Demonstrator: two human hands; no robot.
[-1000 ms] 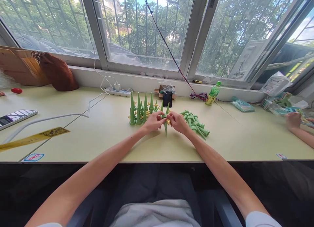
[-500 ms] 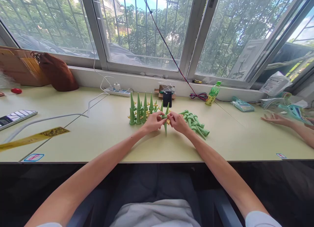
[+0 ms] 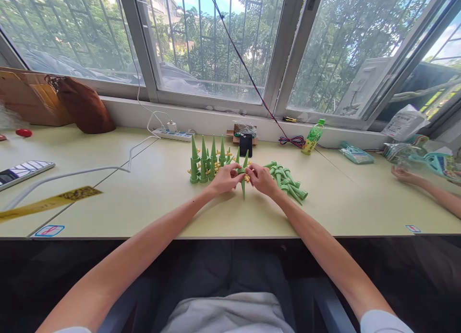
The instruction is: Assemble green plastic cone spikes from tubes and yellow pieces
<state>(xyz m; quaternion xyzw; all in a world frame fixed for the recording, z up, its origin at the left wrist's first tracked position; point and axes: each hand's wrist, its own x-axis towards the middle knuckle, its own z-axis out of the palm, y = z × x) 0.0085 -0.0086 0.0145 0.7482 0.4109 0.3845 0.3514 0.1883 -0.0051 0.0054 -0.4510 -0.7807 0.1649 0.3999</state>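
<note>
My left hand (image 3: 225,179) and my right hand (image 3: 262,179) meet at the middle of the pale table (image 3: 151,193), both pinched on a green cone spike (image 3: 244,185) whose tip points down toward me. A small yellow piece (image 3: 247,178) shows between my fingertips. Just behind my left hand, several green cone spikes (image 3: 205,165) stand upright in rows, with small yellow pieces scattered at their feet. To the right of my right hand lies a pile of green cone spikes (image 3: 288,181) on their sides.
A black phone (image 3: 245,145) stands behind the spikes. A green bottle (image 3: 312,137), a power strip (image 3: 175,135) with a white cable, a brown bag (image 3: 84,105) and a tablet (image 3: 23,172) sit around. Another person's hand (image 3: 405,175) works with packets at the right edge.
My hands stay pinched on the same spike with only slight finger shifts. The other person's hand at the right has moved over the table and lifted a packet.
</note>
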